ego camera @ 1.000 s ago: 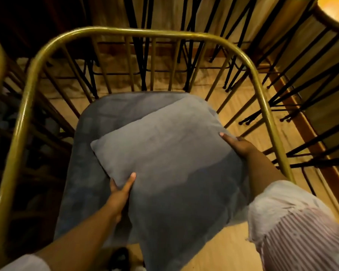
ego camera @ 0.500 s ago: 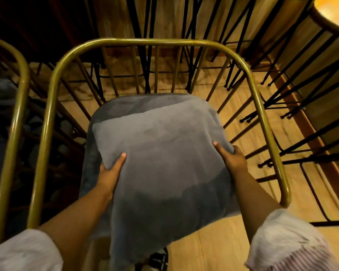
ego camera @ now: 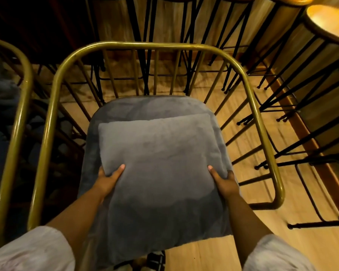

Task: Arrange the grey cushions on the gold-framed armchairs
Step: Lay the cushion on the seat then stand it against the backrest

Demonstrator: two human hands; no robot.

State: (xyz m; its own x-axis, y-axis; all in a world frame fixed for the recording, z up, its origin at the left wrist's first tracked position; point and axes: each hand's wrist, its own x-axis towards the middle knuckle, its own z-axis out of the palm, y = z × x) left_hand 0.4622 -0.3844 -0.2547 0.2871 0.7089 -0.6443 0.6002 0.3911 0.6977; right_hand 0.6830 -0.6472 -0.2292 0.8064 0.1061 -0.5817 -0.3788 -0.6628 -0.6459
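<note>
Both hands are gripping a grey cushion (ego camera: 157,173) that is lying over the grey seat (ego camera: 145,106) of a gold-framed armchair (ego camera: 145,45). The left hand (ego camera: 108,179) is clasping the cushion's left edge and the right hand (ego camera: 223,182) its right edge — thumbs on top, fingers hidden beneath. The cushion's near end is hanging past the seat's front. Left of the armchair a second gold frame (ego camera: 25,89) is standing; behind it, black-legged stools (ego camera: 329,24) are lining up.
</note>
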